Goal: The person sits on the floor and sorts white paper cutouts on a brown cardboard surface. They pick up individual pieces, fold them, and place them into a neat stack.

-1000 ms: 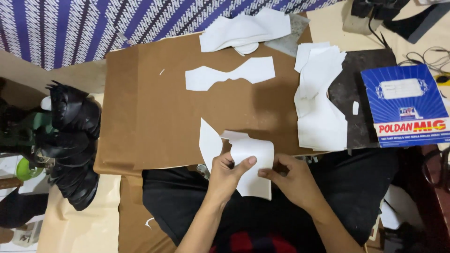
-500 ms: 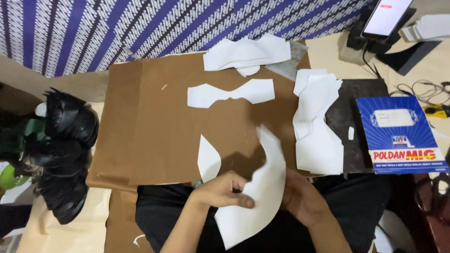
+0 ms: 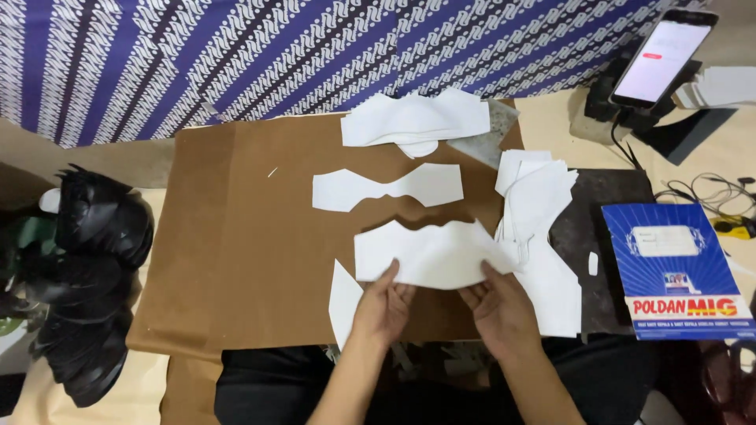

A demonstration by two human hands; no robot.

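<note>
Since half a second ago you have turned the white cut-out piece (image 3: 429, 254) from standing on end to lying broad and flat, and lifted it over the brown cardboard sheet (image 3: 236, 236). Your left hand (image 3: 383, 305) pinches its lower left edge, thumb on top and fingers curled under; your right hand (image 3: 498, 305) grips the lower right edge the same way, so both hands are closed on that 1 piece. Just left of your left hand a narrow white offcut (image 3: 343, 303) lies on the cardboard, partly under your wrist. Beyond your hands, farther from you, sits a second white piece with a notched outline (image 3: 386, 189), and past that a small stack of white pieces (image 3: 417, 118) at the far edge of the cardboard. Just beyond and right of your right hand a loose heap of white sheets (image 3: 543, 205) overlaps a dark mat (image 3: 598, 228), touching the piece you hold. Farther right lies a flat rectangular blue box (image 3: 677, 267) with a white label panel and a red and yellow band. Far right and beyond, a phone (image 3: 663, 57) with a lit pale screen leans on a stand. Well to the left of your left hand is a pile of black shaped parts (image 3: 90, 275).
</note>
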